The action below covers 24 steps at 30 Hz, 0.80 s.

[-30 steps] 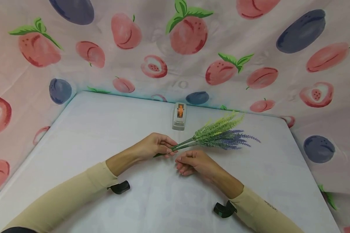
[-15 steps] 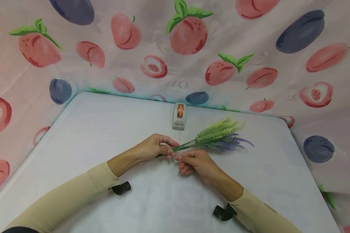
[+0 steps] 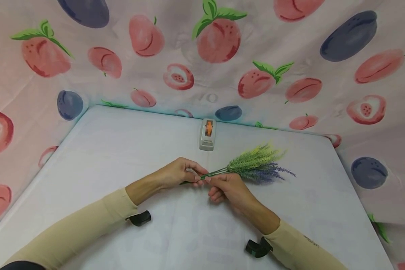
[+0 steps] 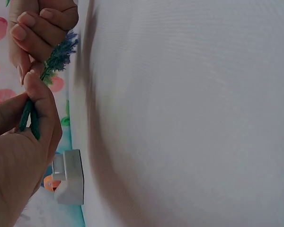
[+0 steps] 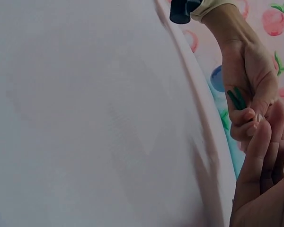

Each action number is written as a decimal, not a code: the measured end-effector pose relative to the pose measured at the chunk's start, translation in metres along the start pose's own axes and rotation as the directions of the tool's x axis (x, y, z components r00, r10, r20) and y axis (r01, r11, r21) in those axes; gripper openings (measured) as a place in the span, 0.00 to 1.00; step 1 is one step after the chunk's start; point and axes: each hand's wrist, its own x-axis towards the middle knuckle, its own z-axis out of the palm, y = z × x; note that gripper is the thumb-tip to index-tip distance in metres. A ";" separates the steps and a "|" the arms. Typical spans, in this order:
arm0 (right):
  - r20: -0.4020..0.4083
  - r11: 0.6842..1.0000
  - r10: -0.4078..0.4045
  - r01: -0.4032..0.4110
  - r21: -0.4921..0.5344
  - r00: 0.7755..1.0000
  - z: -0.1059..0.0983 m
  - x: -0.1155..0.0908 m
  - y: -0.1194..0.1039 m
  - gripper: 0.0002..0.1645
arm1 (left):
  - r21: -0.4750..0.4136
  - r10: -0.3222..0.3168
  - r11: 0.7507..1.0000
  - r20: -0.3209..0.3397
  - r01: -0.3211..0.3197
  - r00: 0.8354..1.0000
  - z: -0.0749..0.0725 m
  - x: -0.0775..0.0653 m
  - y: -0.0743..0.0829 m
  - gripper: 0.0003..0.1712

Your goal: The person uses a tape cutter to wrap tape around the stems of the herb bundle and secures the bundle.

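A bunch of artificial lavender (image 3: pixel 254 161), yellow-green sprigs above purple ones, lies slanted with its flower heads to the right. My left hand (image 3: pixel 177 173) pinches its green stems between thumb and fingers. Two dark green stem ends (image 4: pixel 29 120) stick out of that grip in the left wrist view. The right hand (image 3: pixel 231 189) is close against it, thumb and forefinger pinched together at the stems just beside the left fingertips. In the right wrist view, the right fingers (image 5: pixel 258 156) overlap the left hand (image 5: pixel 248 90). Any thin strip between them is hidden.
A grey tape dispenser (image 3: pixel 207 135) with an orange reel stands at the back of the white table (image 3: pixel 138 131). Fruit-print cloth (image 3: pixel 202 56) rises behind and beside the table. A black wrist camera (image 3: pixel 259 247) hangs below the right sleeve, another black camera (image 3: pixel 139 218) below the left.
The lavender heads have dipped toward me, and the bunch has turned so its yellow-green sprigs spread more broadly. The right fingertips have come up against the stems beside the left fingers.
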 end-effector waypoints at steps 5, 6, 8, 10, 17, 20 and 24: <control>-0.065 0.995 -0.052 0.046 -0.091 0.997 0.005 0.000 -0.004 0.18 | -0.019 -0.008 1.000 0.010 0.009 1.000 -0.001 0.001 0.000 0.18; -0.073 0.988 -0.080 0.070 -0.135 0.994 0.006 0.000 -0.004 0.17 | -0.025 -0.008 1.000 0.014 0.009 1.000 -0.002 0.001 0.001 0.18; -0.087 0.964 -0.146 0.122 -0.236 0.985 0.007 -0.001 -0.006 0.16 | -0.035 -0.011 0.999 0.020 0.011 1.000 -0.002 0.000 0.002 0.18; -0.100 0.932 -0.215 0.173 -0.320 0.972 0.009 -0.002 -0.007 0.16 | -0.040 -0.005 0.999 0.029 0.006 1.000 -0.002 0.000 0.002 0.18; -0.139 0.805 -0.379 0.252 -0.537 0.915 0.009 -0.002 -0.010 0.16 | -0.055 0.011 0.998 0.037 -0.009 0.999 -0.002 0.000 0.004 0.18; -0.150 0.709 -0.459 0.260 -0.655 0.876 0.009 -0.001 -0.011 0.16 | -0.053 0.006 0.999 0.034 -0.004 0.999 -0.002 0.001 0.004 0.18; -0.166 0.602 -0.536 0.237 -0.762 0.828 0.009 -0.001 -0.012 0.16 | -0.061 0.001 0.998 0.032 0.001 0.999 -0.003 0.001 0.005 0.19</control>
